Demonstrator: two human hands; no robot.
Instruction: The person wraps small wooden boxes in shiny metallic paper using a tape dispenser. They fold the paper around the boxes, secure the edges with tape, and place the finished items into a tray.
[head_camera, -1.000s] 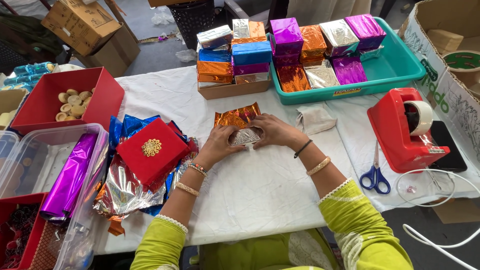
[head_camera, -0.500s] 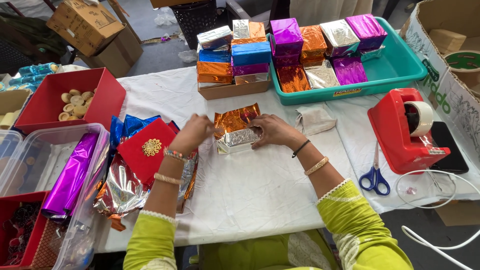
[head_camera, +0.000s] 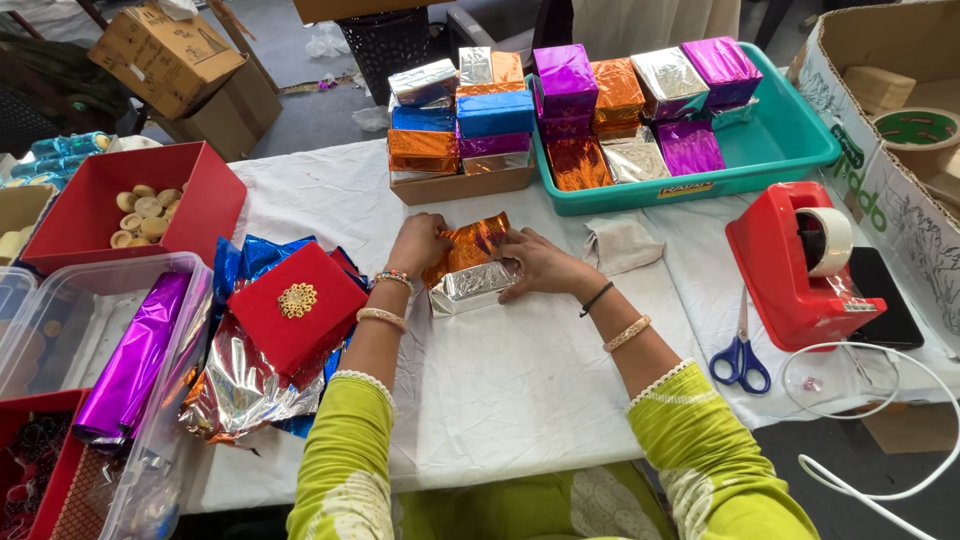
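While hands fold foil box (head_camera: 470, 275), teal tray (head_camera: 800, 140) holds wrapped boxes (head_camera: 630, 100)

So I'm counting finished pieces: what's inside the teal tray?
The teal tray holds foil-wrapped boxes in purple, orange and silver, some stacked two high on its left side. Its right end is bare. Anything under the stacks, and the boxes' contents, is covered.

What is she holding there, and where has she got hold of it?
A small box half-wrapped in orange foil: left hand at its left end, right hand at its right end.
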